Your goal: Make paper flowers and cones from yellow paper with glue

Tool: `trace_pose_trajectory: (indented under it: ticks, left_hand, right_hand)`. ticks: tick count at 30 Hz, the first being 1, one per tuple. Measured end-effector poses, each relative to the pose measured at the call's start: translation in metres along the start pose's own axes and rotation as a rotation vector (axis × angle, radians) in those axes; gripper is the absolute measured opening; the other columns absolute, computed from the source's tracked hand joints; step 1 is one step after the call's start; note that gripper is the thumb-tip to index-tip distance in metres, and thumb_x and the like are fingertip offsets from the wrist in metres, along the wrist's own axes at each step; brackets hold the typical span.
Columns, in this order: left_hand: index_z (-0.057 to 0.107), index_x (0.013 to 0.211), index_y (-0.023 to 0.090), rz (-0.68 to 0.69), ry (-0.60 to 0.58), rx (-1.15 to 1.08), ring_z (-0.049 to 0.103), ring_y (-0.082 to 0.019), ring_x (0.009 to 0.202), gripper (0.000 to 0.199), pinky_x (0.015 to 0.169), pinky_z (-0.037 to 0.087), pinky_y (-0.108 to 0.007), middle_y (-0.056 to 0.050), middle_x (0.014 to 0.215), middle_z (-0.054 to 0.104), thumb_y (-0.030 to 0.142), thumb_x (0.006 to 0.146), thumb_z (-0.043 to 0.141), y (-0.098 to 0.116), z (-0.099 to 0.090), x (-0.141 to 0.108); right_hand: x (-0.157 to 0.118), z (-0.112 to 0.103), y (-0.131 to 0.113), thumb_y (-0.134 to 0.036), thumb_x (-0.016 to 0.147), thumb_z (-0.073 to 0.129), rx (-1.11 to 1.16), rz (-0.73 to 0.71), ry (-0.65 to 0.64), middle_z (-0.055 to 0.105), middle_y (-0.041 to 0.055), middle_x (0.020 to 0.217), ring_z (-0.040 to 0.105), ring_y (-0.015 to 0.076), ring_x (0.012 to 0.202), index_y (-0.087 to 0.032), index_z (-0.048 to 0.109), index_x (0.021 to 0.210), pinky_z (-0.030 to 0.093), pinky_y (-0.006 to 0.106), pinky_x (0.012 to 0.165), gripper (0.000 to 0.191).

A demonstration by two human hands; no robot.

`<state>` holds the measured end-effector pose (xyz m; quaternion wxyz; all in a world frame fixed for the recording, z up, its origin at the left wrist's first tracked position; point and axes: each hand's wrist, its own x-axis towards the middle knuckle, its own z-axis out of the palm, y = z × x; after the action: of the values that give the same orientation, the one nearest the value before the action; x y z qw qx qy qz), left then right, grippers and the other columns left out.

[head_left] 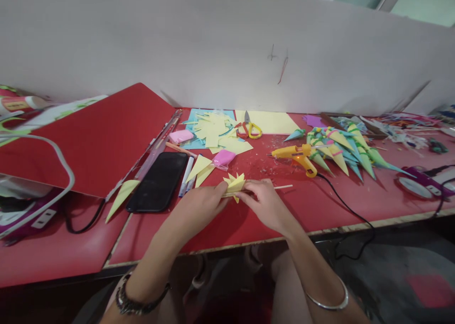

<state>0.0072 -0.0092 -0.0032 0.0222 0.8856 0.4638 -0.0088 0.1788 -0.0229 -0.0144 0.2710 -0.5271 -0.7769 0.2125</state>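
Right now, both hands are close together above the red surface [227, 234], near its front edge. The left hand [204, 202] has its fingers bent and pinched on the left side of a spiky yellow paper [235, 184]. The right hand [265, 203] has its thumb and pointing finger almost together, gripping the right side. So the spiky paper sits between the two hands, with points poking up. A thin pale stick [284, 186] pokes out past the right hand; I can't tell which fingers hold it, because the hand hides part. Just behind the left hand lie yellow paper pieces [199, 167] and a pink packet [223, 158]. A black phone [157, 182] lies to the left. A yellow glue gun [294, 154] lies to the right, touching a pile of paper cones [339, 156].
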Motion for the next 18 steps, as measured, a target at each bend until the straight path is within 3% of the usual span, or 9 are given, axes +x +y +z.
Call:
trace_pose_trajectory:
  ticks: [12,18]
  left_hand:
    - [0.053,0.098,0.014,0.028,-0.074,0.045,0.064,-0.027,0.062,0.034,0.05,0.042,-0.029,-0.011,0.068,0.067,0.032,0.092,0.025,-0.0006,-0.0032,-0.001]
    - [0.056,0.097,0.018,0.057,-0.071,-0.127,0.064,-0.023,0.067,0.033,0.052,0.039,-0.026,-0.008,0.075,0.068,0.032,0.091,0.027,-0.0029,-0.005,-0.0031]
  right_hand:
    - [-0.0005,-0.0009,0.0015,-0.025,0.088,0.048,0.037,-0.035,-0.066,0.066,0.001,0.083,0.056,0.0145,0.075,-0.019,0.064,0.087,0.026,0.031,0.076,0.017]
    - [-0.0017,-0.0024,0.0003,-0.025,0.087,0.05,0.075,-0.052,-0.064,0.067,0.0007,0.087,0.056,0.0153,0.079,-0.021,0.064,0.088,0.024,0.033,0.077,0.015]
